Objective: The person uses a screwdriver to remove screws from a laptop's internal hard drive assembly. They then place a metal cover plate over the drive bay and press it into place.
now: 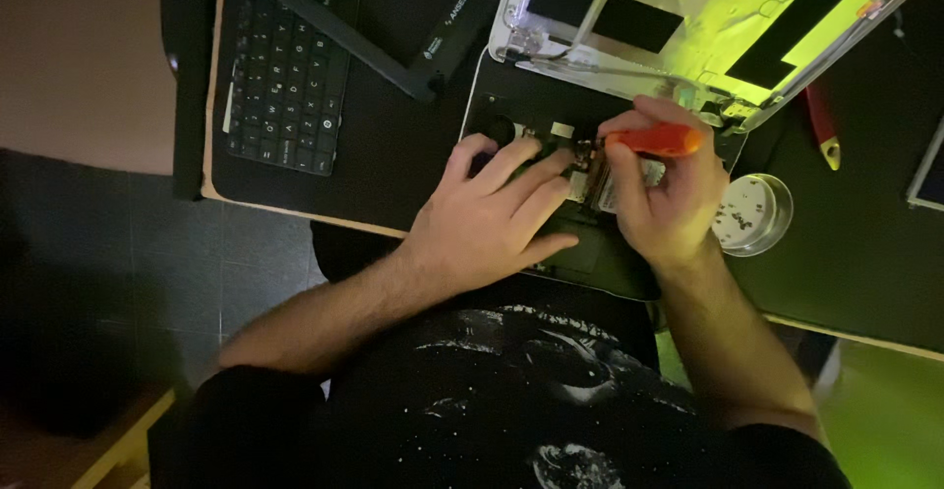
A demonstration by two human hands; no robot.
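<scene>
Head view: the right hand (661,204) is closed around an orange-handled screwdriver (654,140), fingers wrapped over the handle and the tip pointing down and to the left into the open base of a laptop (590,253). The left hand (492,219) lies flat on that base with its fingers spread wide, fingertips pressing beside the spot where the tip meets the small metal parts; it grips nothing.

The laptop sits near the front edge of the desk (295,216), roughly in the middle, its lid (708,27) folded back toward the far edge. A removed keyboard (285,71) lies toward the left edge, and a black strip (393,42) lies just beside it. A small clear dish (755,214) with what look like tiny screws stands just right of the right hand, and a red tool (822,130) lies beyond it.

The screwdriver looks light and stiff, and its smooth handle is best held around its thick middle. The exposed insides seem fragile; the base looks safest steadied by its plastic frame.
</scene>
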